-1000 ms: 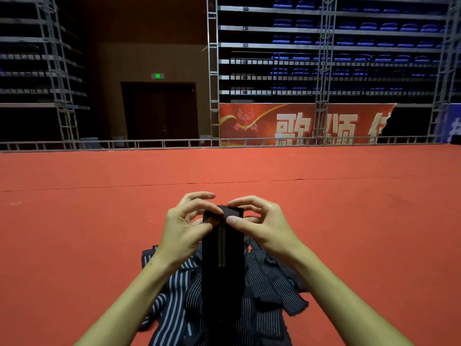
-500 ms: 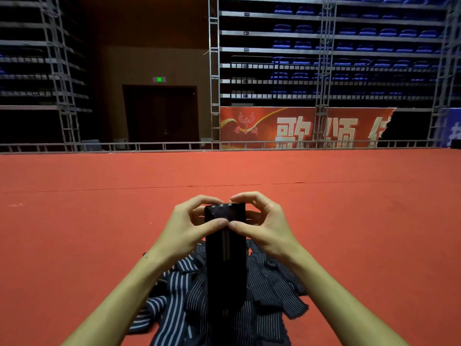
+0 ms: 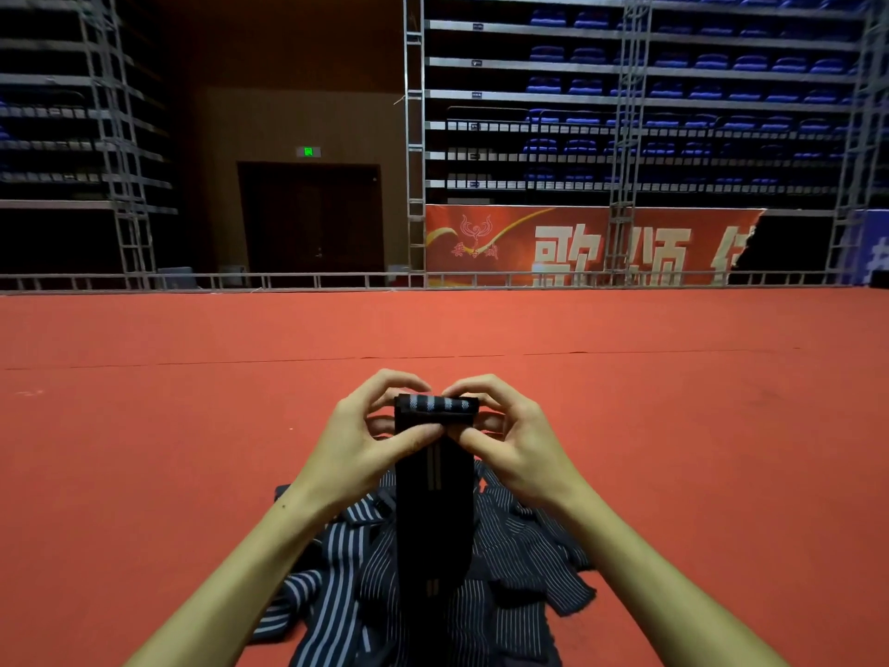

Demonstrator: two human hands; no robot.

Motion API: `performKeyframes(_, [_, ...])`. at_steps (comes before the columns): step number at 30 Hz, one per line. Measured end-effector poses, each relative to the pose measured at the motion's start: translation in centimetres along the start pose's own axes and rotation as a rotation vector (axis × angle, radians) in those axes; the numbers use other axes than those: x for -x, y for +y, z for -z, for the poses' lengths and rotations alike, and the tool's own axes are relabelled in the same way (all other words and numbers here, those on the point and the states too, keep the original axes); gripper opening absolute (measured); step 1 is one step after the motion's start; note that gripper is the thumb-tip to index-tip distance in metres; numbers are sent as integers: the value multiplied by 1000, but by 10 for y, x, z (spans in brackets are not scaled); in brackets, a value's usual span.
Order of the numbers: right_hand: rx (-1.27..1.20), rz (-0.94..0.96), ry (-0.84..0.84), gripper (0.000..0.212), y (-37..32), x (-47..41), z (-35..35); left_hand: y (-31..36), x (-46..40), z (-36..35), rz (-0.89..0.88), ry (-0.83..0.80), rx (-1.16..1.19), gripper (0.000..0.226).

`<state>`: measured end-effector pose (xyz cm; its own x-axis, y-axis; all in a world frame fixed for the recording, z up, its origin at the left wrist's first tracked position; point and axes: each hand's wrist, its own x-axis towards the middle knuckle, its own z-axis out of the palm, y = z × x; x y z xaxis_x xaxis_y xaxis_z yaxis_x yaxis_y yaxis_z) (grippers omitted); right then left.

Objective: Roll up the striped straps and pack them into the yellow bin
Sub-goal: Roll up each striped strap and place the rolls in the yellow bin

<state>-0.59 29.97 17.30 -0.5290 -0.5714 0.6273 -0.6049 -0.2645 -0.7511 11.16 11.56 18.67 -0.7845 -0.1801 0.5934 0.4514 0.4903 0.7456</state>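
Left hand (image 3: 365,440) and right hand (image 3: 505,440) pinch the strap (image 3: 433,498) at its far end, probably starting the roll.

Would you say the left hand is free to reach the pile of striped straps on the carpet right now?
Probably not yet. The left hand pinches the rolled top of the held strap together with the right hand; the strap pile lies below, with nothing blocking it.
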Motion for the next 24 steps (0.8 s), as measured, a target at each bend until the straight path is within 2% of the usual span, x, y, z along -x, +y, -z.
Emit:
performKeyframes(5, [-44, -1, 21, 42, 9, -1, -1, 8, 0, -1, 182, -9, 127, 30])
performKeyframes(9, [-32, -10, 20, 45, 9, 0, -4, 9, -1, -2, 238, -17, 220, 25])
performKeyframes(11, [-15, -38, 4, 46, 5, 2, -3, 6, -1, -1, 242, -8, 259, 29])
performKeyframes(15, [-51, -128, -14, 33, 0, 8, 4, 4, 1, 1, 237, 31, 262, 46])
performKeyframes(18, [-52, -177, -3, 34, -3, 6, 6, 2, 2, 1, 204, 29, 242, 55])
performKeyframes(24, [3, -132, -40, 37, -6, 1, 11, -3, 1, 0, 166, 24, 194, 57])
